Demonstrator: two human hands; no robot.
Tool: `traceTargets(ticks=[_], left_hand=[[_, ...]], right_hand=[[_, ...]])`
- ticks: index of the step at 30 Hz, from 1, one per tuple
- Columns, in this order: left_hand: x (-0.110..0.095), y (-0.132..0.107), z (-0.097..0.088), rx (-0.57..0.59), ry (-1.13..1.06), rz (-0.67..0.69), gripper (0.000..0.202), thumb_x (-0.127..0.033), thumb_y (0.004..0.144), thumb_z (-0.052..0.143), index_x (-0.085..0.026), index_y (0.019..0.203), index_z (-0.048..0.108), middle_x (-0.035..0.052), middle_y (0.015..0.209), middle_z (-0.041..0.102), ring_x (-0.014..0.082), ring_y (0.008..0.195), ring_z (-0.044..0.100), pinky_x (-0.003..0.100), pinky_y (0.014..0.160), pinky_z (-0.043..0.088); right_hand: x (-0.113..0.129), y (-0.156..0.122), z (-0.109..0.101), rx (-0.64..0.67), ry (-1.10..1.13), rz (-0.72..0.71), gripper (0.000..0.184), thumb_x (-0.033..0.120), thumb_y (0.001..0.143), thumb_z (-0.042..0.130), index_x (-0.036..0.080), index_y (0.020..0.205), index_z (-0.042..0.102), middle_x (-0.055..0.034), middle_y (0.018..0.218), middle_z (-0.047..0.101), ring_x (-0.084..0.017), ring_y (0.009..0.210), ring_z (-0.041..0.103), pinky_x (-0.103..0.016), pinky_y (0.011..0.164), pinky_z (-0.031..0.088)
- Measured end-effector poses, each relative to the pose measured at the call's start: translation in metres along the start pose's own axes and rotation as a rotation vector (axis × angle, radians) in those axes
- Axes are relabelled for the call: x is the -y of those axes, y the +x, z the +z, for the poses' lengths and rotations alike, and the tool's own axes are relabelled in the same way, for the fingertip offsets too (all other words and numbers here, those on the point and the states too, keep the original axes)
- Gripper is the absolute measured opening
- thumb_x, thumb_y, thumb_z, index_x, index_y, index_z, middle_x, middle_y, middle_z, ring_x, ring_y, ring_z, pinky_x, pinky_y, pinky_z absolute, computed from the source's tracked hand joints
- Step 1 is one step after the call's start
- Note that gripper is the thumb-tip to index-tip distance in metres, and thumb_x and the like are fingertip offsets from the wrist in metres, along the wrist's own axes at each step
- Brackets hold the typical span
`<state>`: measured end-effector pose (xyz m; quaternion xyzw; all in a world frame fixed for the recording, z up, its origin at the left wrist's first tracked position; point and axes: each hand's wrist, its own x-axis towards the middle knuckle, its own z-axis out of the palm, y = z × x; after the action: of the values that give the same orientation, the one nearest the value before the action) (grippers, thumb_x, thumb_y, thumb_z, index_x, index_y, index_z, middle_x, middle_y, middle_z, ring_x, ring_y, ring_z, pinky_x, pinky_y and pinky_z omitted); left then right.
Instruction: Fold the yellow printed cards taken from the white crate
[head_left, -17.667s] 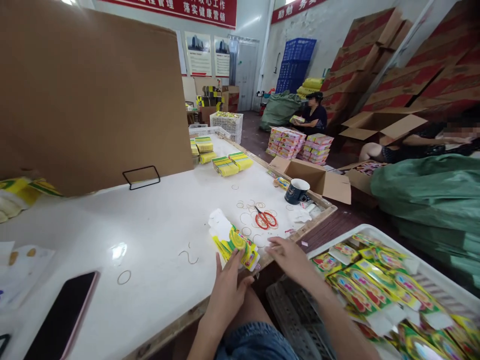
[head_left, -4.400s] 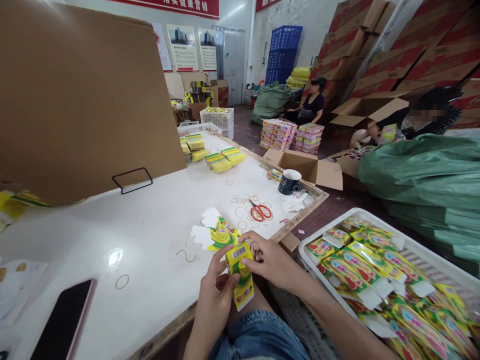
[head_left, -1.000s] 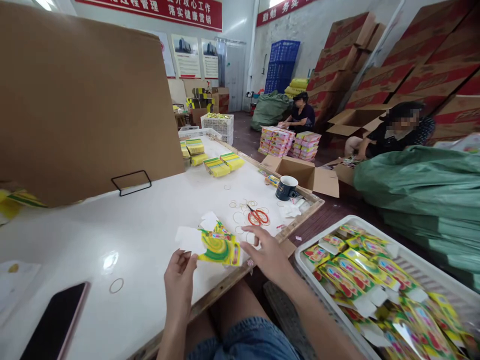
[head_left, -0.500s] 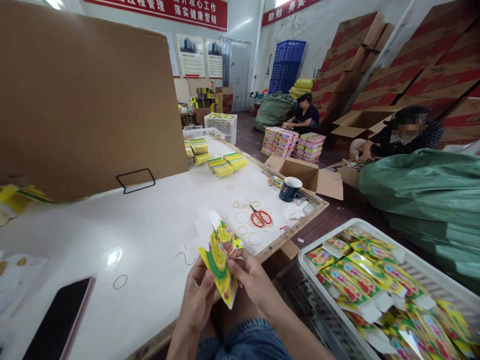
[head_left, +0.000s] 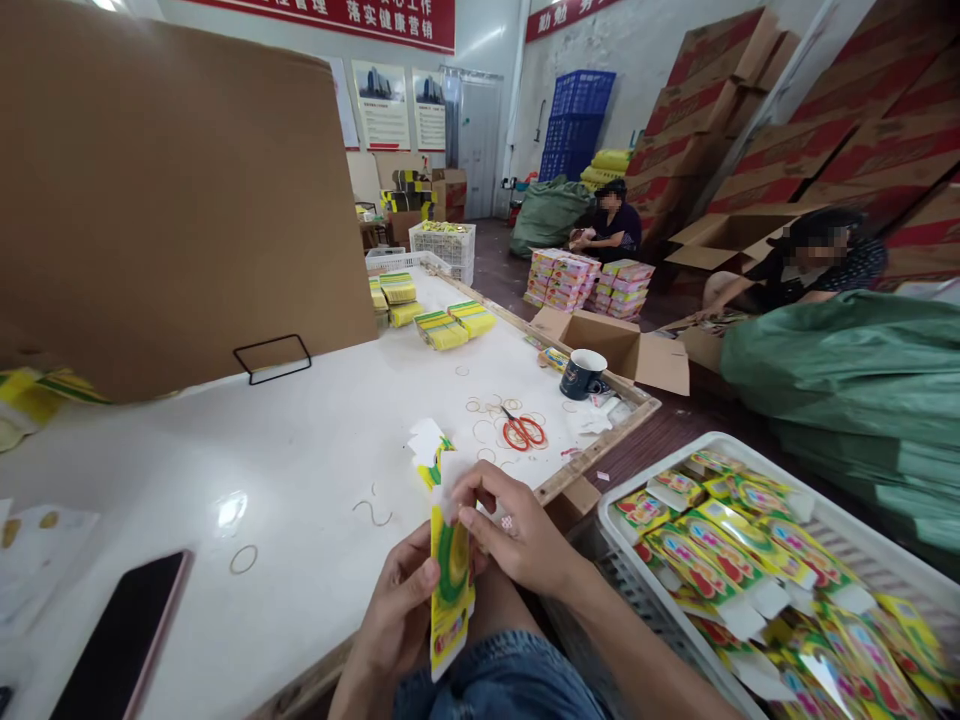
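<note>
A yellow and green printed carton (head_left: 451, 575) stands tilted up between my hands at the table's front edge. My left hand (head_left: 405, 590) is closed round its lower side, thumb on the printed face. At the carton's upper end, the fingers of my right hand (head_left: 501, 515) are bent and pinch near a white flap. Just behind it, another yellow piece with white flaps (head_left: 429, 450) lies at the table edge, partly hidden by the carton. To my right, a white plastic crate (head_left: 847, 545) holds many similar yellow cartons with white flaps showing.
Red-handled scissors (head_left: 523, 432) lie among rubber bands on the white table (head_left: 315, 440). A dark mug (head_left: 580, 376), yellow bundles (head_left: 441, 331), a phone (head_left: 124, 640) and a large cardboard sheet (head_left: 187, 200) are also there. Two people sit beyond, near green sacks (head_left: 840, 400).
The carton has turned from a spread, slanted pose to a narrower, more upright one. My right hand has shifted up to its top end. A yellow piece now shows separately behind it.
</note>
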<state>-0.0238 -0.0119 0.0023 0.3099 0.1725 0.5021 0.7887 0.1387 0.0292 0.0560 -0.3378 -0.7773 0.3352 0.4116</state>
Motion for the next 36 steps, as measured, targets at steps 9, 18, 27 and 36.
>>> traceTargets(ticks=[9,18,27,36], left_hand=[[-0.0007,0.0020,-0.0044,-0.444,-0.074,-0.050,0.040,-0.032,0.056,0.083,-0.020,0.092,0.071,0.0056,0.091,0.067,0.0180,0.082,0.064,0.028,0.079,0.050],[-0.0020,0.0015,-0.0010,-0.563,-0.176,-0.062,0.049,-0.028,0.045,0.087,-0.019,0.091,0.072,0.0082,0.102,0.067,0.0281,0.105,0.060,0.042,0.101,0.040],[-0.0026,0.0021,-0.0040,-0.424,-0.107,-0.032,0.032,-0.028,0.057,0.082,-0.026,0.089,0.074,0.0040,0.089,0.069,0.0225,0.100,0.062,0.033,0.095,0.046],[-0.0027,-0.0030,-0.0041,-0.289,-0.011,0.018,0.027,-0.029,0.070,0.075,-0.026,0.096,0.073,0.0042,0.089,0.068,0.0171,0.092,0.064,0.027,0.091,0.048]], right_hand=[[0.0053,-0.0024,0.0016,0.053,-0.094,0.033,0.017,0.017,0.086,0.052,0.016,0.101,0.059,-0.0041,0.100,0.050,-0.011,0.098,0.048,-0.025,0.089,0.040],[0.0090,-0.0038,0.0069,0.103,-0.170,0.127,0.017,0.016,0.077,0.061,0.016,0.093,0.054,-0.0043,0.101,0.045,-0.013,0.098,0.043,-0.025,0.085,0.041],[0.0074,-0.0038,0.0055,0.073,-0.233,0.085,0.015,0.012,0.081,0.056,0.015,0.091,0.047,-0.0036,0.099,0.047,-0.014,0.098,0.042,-0.029,0.087,0.037],[0.0094,-0.0006,0.0074,0.129,-0.273,0.096,0.009,0.017,0.083,0.054,0.014,0.091,0.051,-0.0047,0.099,0.048,-0.015,0.098,0.043,-0.029,0.088,0.037]])
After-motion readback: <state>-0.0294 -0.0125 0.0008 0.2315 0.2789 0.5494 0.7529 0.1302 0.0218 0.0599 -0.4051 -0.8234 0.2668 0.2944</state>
